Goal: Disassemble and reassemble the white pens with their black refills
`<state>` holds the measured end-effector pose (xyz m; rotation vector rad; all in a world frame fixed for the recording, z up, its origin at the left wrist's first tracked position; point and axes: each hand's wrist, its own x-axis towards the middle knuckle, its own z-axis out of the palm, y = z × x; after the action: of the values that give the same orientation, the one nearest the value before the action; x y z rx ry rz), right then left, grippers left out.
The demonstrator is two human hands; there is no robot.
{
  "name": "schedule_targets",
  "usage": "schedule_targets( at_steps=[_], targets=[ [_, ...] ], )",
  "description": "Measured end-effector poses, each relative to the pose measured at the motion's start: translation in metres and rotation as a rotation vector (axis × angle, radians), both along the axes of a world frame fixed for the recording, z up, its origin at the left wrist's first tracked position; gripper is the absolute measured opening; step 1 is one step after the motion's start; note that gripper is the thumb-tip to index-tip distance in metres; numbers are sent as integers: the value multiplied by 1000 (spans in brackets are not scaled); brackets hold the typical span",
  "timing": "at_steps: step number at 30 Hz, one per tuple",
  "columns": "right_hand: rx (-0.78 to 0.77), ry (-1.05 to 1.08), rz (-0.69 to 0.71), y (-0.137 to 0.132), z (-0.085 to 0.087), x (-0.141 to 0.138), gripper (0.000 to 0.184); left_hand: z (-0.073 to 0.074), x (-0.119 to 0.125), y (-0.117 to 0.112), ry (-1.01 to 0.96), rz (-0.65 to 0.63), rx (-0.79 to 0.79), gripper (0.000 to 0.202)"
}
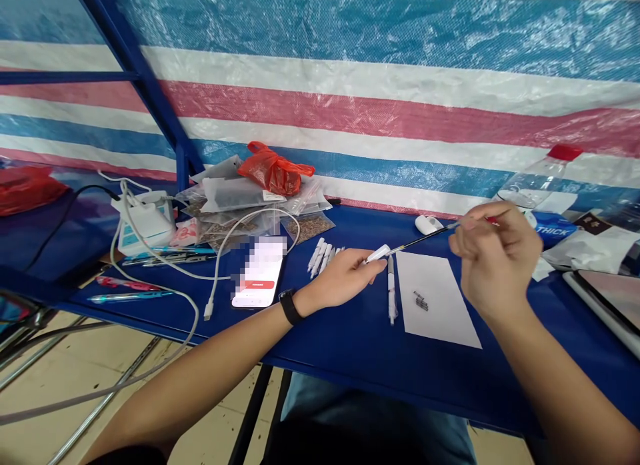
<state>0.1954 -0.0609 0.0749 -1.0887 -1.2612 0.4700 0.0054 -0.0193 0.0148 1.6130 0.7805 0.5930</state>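
Table (345, 348) lies blue beneath you, with a paper sheet (435, 298) at 3 o'clock from your left hand (340, 278). That hand narrowly pinches a white pen barrel (377, 254); your right hand (495, 258) pinches a thin black rod (415, 237) running from the barrel toward 2 o'clock.

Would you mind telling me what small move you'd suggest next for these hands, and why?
I'd probably steady the white barrel in the left hand and ease the thin black rod further in with the right hand, since the rod appears to run from the barrel's end towards the right fingers.
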Motion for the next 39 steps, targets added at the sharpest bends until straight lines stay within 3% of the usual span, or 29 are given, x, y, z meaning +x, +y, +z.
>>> schedule_targets(
  at_steps=[3,6,11,14,17,22,26,31,34,39],
  targets=[
    [44,51,-13,3,6,3,17,-3,0,0,7,-25,17,42],
    [6,16,9,1,0,2,13,-5,0,0,-16,-58,23,41],
    [-337,-65,130,-7,-20,-10,22,-2,2,-2,-14,-66,15,43],
    [-503,158,127,-5,-24,-10,33,1,2,-2,-32,-62,-49,45],
    [-694,417,77,1,-25,-3,33,2,2,-2,-64,-60,-128,46],
    [-956,824,53,6,-20,-8,19,-4,7,-5,-33,30,83,35],
    [-961,1041,11,4,-9,-27,15,-13,14,-10,-4,78,190,38],
    [-863,1142,-24,2,-4,-42,14,-17,18,-14,-41,99,128,40],
    [-795,1123,-22,1,-10,-45,15,-18,19,-15,-36,149,117,36],
    [-597,921,133,-2,-29,-47,32,-19,23,-16,-36,167,101,26]
  ],
)
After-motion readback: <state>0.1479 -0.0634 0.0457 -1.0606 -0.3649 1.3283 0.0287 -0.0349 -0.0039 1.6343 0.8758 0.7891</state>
